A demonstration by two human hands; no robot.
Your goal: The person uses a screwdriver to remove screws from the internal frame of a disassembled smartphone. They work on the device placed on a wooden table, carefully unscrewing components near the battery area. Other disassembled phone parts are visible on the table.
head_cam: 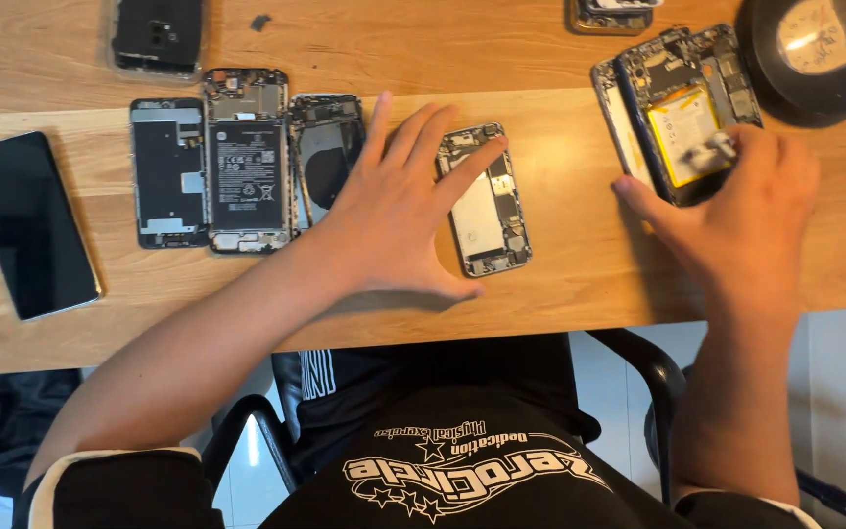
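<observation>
- Left of frame: intact black phone [31, 225] on the wooden surface [580, 274]; three opened phones [247, 162] in a row.
- Centre: left hand [399, 211], its grip spread flat, fingertips on one small opened phone [487, 201].
- Upper right: right hand [751, 211], grip loosely curled, touching one yellow-battery phone [682, 113].

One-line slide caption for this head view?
Left hand touches an opened phone; right hand rests on another.
</observation>
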